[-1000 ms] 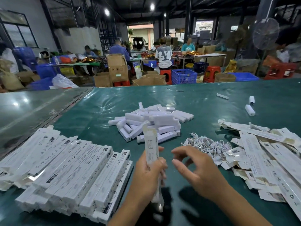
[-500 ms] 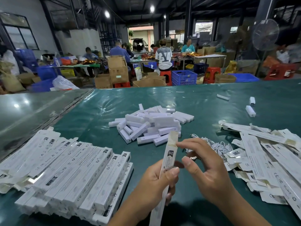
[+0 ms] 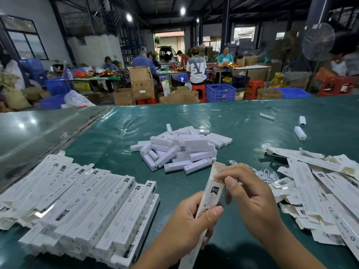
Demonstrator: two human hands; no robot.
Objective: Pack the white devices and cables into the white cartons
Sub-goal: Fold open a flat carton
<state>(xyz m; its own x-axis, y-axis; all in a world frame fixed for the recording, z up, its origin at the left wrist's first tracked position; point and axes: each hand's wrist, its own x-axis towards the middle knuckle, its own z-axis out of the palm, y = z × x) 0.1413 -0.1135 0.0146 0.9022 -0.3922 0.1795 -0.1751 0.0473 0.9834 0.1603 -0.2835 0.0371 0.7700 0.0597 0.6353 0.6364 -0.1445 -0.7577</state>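
Both hands are working one white carton (image 3: pixel 210 193): left hand (image 3: pixel 186 228) is gripping its middle, right hand (image 3: pixel 250 199) is pinching the top flap (upper end open).

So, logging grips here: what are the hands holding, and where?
One white carton: left hand grips its middle, right hand pinches the open top flap.
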